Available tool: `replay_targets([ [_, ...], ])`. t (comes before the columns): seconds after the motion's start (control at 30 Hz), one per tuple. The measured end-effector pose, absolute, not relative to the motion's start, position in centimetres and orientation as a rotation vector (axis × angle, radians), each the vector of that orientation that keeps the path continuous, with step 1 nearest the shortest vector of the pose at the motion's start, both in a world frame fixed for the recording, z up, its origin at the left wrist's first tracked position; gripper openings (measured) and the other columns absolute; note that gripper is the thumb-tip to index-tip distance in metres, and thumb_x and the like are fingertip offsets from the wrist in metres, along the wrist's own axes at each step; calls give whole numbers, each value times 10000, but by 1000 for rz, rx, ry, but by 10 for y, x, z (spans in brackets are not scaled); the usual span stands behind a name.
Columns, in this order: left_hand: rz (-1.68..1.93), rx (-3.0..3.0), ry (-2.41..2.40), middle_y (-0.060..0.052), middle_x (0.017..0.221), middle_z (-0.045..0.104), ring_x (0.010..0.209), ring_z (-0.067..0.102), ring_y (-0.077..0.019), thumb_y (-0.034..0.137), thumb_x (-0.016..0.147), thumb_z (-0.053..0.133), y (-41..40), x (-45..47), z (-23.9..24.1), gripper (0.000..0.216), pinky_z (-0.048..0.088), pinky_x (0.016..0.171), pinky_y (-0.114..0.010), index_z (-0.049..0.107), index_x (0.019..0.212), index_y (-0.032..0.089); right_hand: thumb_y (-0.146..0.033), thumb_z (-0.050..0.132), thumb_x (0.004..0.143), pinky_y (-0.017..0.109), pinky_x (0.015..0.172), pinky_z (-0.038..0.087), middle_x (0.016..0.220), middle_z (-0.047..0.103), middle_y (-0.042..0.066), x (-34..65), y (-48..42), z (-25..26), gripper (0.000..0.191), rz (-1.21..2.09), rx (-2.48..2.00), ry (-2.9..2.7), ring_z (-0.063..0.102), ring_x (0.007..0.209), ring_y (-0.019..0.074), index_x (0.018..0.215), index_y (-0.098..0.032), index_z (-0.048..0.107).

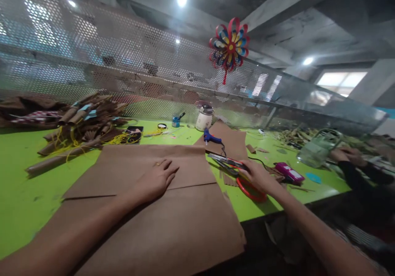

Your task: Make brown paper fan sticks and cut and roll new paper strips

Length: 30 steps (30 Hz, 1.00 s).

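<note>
My left hand (159, 179) lies flat on a large sheet of brown paper (173, 230), fingers spread, with a ring on one finger. Just below that hand, a slit or fold line crosses the sheet, and the sheet's far edge looks folded over. To the right of the paper, my right hand (257, 175) is closed on a pair of red-handled scissors (251, 191). Their blades point left toward the paper's edge. Part of the handle is hidden by my fingers. A blue glue gun (211, 136) rests on another brown sheet (231, 138) beyond the scissors.
Rolled brown paper pieces (86, 123) with yellow strands are heaped at left on the green table (18, 202). A white jar (204, 117) and a blue bottle (175, 121) stand behind. Right are a magenta box (289, 173), a clear container (319, 147) and another person's hands (347, 155).
</note>
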<state>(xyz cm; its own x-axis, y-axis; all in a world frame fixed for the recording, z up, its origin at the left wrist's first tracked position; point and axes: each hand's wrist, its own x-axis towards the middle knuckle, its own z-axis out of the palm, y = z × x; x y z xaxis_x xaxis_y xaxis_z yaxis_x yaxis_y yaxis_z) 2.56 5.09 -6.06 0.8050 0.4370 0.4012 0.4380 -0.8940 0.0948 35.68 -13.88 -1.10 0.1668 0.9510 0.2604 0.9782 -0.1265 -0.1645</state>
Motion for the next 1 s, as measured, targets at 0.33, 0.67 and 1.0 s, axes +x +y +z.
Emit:
replay_targets([
  [0.33, -634, -3022, -770, -119, 1236, 538, 1139, 484, -259, 412, 944, 300, 44, 24, -50, 444, 382, 985, -415, 584, 1229, 224, -306, 451, 898, 271, 741, 405, 949, 651, 92, 361, -123, -15, 286, -146, -2217, -1880, 601, 881, 215, 1090, -176, 619],
  [0.67, -541, -2991, -781, -138, 1277, 513, 1187, 449, -282, 442, 938, 309, 42, 24, -46, 471, 361, 1008, -434, 565, 1249, 197, -331, 439, 900, 297, 689, 407, 912, 649, 98, 358, -117, -12, 290, -101, -2245, -1910, 599, 818, 232, 1063, -181, 625],
  [1.0, -466, -3030, -749, -120, 1379, 462, 1267, 397, -272, 473, 945, 280, 44, 27, -46, 515, 317, 1054, -433, 508, 1311, 191, -365, 515, 874, 337, 827, 445, 1037, 642, 103, 364, -132, -4, 338, 203, -1913, -2108, 581, 938, 226, 1135, -177, 618],
])
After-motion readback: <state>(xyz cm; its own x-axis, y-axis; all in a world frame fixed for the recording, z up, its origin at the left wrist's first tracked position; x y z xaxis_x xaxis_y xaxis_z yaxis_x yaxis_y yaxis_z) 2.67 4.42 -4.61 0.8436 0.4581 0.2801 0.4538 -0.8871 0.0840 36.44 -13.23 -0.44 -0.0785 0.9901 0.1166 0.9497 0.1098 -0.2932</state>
